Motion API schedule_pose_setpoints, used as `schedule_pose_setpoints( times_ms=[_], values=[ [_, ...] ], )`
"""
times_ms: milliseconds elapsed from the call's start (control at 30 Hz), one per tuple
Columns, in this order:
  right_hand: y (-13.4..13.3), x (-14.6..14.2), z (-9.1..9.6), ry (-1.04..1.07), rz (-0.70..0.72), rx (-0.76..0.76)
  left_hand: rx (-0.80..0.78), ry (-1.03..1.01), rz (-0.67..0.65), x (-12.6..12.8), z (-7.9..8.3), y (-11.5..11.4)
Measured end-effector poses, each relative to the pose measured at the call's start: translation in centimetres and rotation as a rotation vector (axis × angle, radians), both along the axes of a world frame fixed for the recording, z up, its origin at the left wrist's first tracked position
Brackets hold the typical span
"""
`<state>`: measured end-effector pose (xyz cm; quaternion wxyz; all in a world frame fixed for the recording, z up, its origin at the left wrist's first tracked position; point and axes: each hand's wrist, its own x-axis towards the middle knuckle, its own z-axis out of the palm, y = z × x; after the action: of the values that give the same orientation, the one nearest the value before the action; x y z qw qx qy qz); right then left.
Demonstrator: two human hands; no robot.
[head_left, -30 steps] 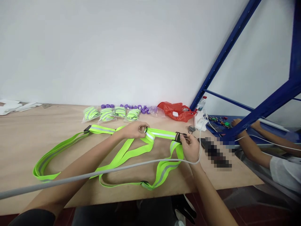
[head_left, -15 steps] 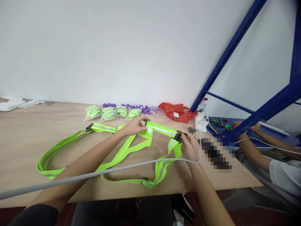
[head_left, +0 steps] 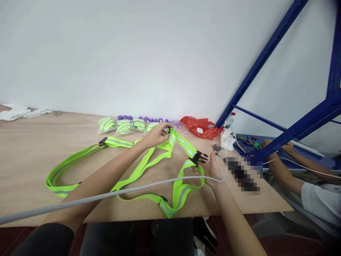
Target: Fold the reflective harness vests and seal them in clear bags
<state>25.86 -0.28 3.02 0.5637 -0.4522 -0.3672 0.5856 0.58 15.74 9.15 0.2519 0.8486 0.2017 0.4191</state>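
Note:
A long neon-green reflective belt (head_left: 80, 160) with grey stripes and black clips lies in loops on the wooden table (head_left: 32, 142). My left hand (head_left: 157, 134) pinches the belt at a raised fold and holds it above the table. My right hand (head_left: 211, 169) is turned palm up beside the black buckle (head_left: 198, 157). Its fingers curl under the strap just below the buckle, and the buckle's prongs point right, toward the thumb.
Bagged green belts (head_left: 124, 126), purple pieces (head_left: 125, 117) and a red bag (head_left: 202, 127) line the wall. A bottle (head_left: 228, 121), white power strip (head_left: 226, 140) and round metal item (head_left: 217, 147) sit right. A grey cable (head_left: 106, 195) crosses my arms. Another person's arms (head_left: 279, 170) rest by the blue rack (head_left: 266, 53).
My left hand has lifted the fold of belt up and away from me. My right hand has loosened from a pinch on the buckle to a palm-up hold, and the buckle end has tilted.

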Motion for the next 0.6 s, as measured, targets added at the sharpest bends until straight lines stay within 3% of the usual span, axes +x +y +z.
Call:
schedule_pose_setpoints(
  times_ms=[300,433,600],
  values=[
    [0.0,-1.0,2.6,-0.305,0.191,0.106,0.117,-0.046,-0.064,0.0,1.4,-0.4],
    [-0.2,-1.4,4.5,-0.429,0.154,0.169,0.144,-0.070,-0.070,0.2,2.1,-0.7],
    [-1.0,-2.9,6.3,-0.557,0.046,0.353,0.149,-0.144,-0.022,0.1,3.6,-1.2]
  ],
)
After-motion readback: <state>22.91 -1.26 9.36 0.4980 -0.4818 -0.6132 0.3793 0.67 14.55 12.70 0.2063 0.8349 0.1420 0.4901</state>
